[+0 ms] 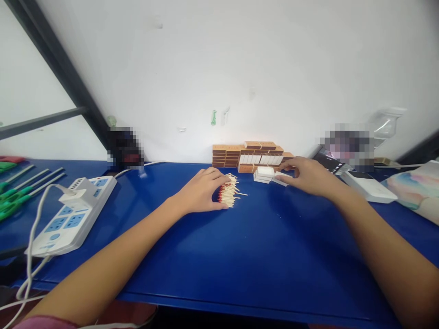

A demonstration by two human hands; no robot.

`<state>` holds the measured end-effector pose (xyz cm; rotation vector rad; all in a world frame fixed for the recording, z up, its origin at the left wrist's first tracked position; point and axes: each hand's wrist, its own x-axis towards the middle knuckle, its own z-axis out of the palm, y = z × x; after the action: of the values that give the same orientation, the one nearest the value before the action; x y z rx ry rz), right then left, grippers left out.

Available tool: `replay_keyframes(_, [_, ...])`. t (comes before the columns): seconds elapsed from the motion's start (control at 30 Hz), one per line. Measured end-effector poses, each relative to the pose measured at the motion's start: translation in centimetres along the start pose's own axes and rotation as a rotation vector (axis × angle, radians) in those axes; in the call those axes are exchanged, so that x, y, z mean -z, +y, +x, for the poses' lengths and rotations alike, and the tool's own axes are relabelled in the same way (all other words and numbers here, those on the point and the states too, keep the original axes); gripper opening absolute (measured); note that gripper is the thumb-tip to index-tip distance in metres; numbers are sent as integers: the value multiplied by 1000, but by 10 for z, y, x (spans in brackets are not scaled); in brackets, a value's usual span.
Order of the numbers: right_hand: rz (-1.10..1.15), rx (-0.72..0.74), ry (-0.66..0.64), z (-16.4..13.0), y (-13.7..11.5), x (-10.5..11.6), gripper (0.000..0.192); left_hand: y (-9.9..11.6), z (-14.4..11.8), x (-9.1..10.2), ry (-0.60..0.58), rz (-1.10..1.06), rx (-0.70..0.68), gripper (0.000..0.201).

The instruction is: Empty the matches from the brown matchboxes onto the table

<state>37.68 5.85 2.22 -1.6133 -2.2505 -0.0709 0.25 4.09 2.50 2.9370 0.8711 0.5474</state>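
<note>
A heap of red-tipped matches point(230, 192) lies on the blue table point(240, 256). My left hand point(202, 189) rests on the heap's left side, fingers curled over the match heads. A few white inner match trays point(265, 174) lie loose just right of the heap. My right hand point(305, 176) reaches to them, its fingertips touching a white tray point(281, 177); whether it grips it I cannot tell. Behind, against the wall, stands a stack of brown matchboxes point(240, 155) with a row of white trays.
A white power strip point(73, 212) with a plugged-in adapter and cable lies at the left. Green-handled tools point(20, 192) lie at the far left. A white flat device point(370, 189) and a colourful sheet point(416, 192) sit at the right.
</note>
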Motion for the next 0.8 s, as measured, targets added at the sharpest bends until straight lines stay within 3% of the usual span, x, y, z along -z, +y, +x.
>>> replay_keyframes(0.3, [77, 117, 159, -2, -41, 4, 22, 0, 0, -1, 4, -12, 1, 66])
replay_keyframes(0.37, [155, 119, 103, -4, -56, 0, 22, -1, 0, -2, 12, -9, -2, 65])
replay_keyframes(0.53, [284, 159, -200, -8, -94, -22, 17, -3, 0, -2, 22, 10, -1, 67])
replay_keyframes(0.67, [319, 139, -271, -10, -105, -34, 17, -4, 0, -3, 20, 16, -5, 68])
replay_keyframes(0.8, [301, 115, -305, -11, -99, -28, 18, -3, 0, -2, 15, 17, -5, 67])
